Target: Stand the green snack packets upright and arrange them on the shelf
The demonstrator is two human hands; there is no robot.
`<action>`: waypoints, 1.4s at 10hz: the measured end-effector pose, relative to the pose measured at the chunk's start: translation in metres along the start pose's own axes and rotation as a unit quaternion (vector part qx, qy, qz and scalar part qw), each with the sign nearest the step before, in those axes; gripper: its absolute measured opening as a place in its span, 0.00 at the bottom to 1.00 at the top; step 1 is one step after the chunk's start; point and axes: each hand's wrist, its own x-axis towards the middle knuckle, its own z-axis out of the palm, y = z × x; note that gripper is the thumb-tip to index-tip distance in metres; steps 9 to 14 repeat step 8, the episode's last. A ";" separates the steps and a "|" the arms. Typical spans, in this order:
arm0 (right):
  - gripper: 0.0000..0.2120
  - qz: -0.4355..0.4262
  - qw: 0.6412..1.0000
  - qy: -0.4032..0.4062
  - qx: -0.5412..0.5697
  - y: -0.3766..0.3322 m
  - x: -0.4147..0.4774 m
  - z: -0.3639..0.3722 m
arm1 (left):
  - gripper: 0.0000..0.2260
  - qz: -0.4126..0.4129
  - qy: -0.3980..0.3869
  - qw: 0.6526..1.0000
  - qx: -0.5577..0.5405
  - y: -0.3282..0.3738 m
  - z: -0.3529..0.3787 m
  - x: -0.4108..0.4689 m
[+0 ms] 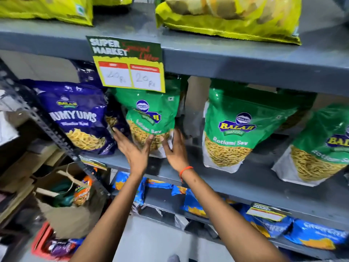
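Three green Ratlami Sev packets stand on the grey middle shelf (245,188). The left green packet (151,112) stands upright just under the price sign. My left hand (132,148) has its fingers spread against the packet's lower left side, and its thumb touches the front. My right hand (174,150), with an orange wrist thread, presses flat on the packet's lower right edge. The middle green packet (239,125) stands upright to the right, with another green packet partly hidden behind it. The right green packet (319,146) leans left and is cut off by the frame edge.
Purple Yumyums packets (75,114) lean at the shelf's left end, touching the left green packet. A supermarket price sign (130,69) hangs from the upper shelf edge. Yellow packets (232,17) lie above, blue packets (264,222) below. A brown paper bag (69,210) stands at the lower left.
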 end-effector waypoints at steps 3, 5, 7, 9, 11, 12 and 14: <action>0.31 0.126 0.989 -0.062 0.045 0.024 0.000 0.017 | 0.45 -0.117 -0.154 0.975 -0.111 -0.024 -0.007 0.014; 0.31 0.132 0.989 -0.064 0.034 0.022 0.005 0.020 | 0.36 -0.116 -0.157 0.973 -0.127 -0.024 -0.009 0.019; 0.35 0.120 0.989 -0.091 0.003 0.016 0.000 0.003 | 0.42 -0.114 -0.109 0.983 -0.094 -0.013 -0.011 0.007; 0.32 0.114 0.986 -0.107 -0.067 0.008 0.004 -0.010 | 0.38 -0.069 -0.020 0.997 0.009 0.000 -0.011 -0.006; 0.32 0.114 0.986 -0.107 -0.067 0.008 0.004 -0.010 | 0.38 -0.069 -0.020 0.997 0.009 0.000 -0.011 -0.006; 0.32 0.114 0.986 -0.107 -0.067 0.008 0.004 -0.010 | 0.38 -0.069 -0.020 0.997 0.009 0.000 -0.011 -0.006; 0.32 0.114 0.986 -0.107 -0.067 0.008 0.004 -0.010 | 0.38 -0.069 -0.020 0.997 0.009 0.000 -0.011 -0.006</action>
